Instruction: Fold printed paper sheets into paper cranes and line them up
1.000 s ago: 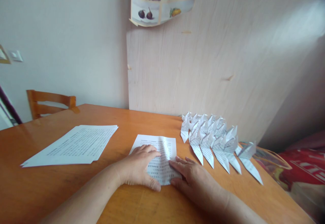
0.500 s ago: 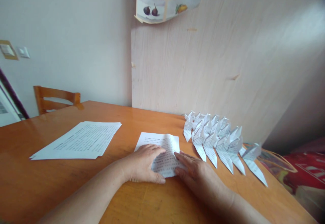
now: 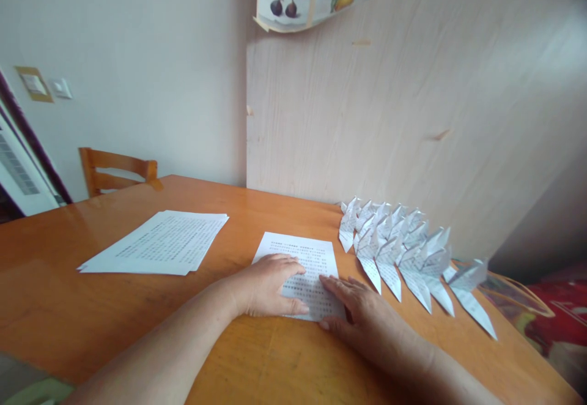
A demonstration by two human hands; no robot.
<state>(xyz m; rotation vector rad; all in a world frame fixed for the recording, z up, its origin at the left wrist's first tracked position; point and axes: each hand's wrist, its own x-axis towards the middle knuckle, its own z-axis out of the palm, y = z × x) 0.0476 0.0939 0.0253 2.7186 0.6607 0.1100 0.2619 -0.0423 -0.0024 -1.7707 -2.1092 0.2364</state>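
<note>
A printed sheet of paper (image 3: 308,276) lies flat on the wooden table in front of me. On its left side rests my left hand (image 3: 275,286), palm down, thumb apart from the other fingers. My right hand (image 3: 355,310) lies over the sheet's lower right edge with its fingers stretched out and the thumb near the bottom corner. Parts of the paper are covered by both hands. To the right stand several folded paper pieces (image 3: 415,264) with pointed tips, set in rows and made of similar printed paper.
A stack of printed sheets (image 3: 158,243) lies to the left on the table (image 3: 243,206). A wooden chair (image 3: 119,163) stands beyond the far left corner. Past the right table edge there is a red bag (image 3: 557,310). A fruit picture (image 3: 316,1) hangs on the board behind.
The sheet was bowed up between my hands and now lies flatter, more spread out. Both hands remain on it, the right a little farther from the left. The view has shifted slightly.
</note>
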